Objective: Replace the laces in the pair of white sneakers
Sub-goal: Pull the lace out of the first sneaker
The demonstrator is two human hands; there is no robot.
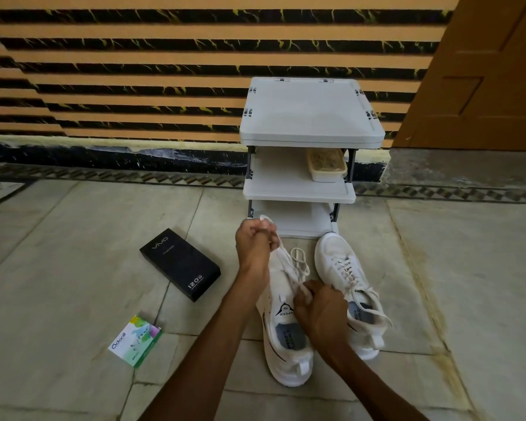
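Matte stone-tile floor (pixel 73 253); left hand (pixel 254 241) clenched round flat white lace (pixel 283 253), right hand (pixel 319 308) pinching it over sneaker (pixel 286 354)

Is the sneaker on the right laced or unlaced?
Laced, but untied. A lace crisscrosses up the front of the sneaker on the right, and its loose ends trail over the shoe's opening.
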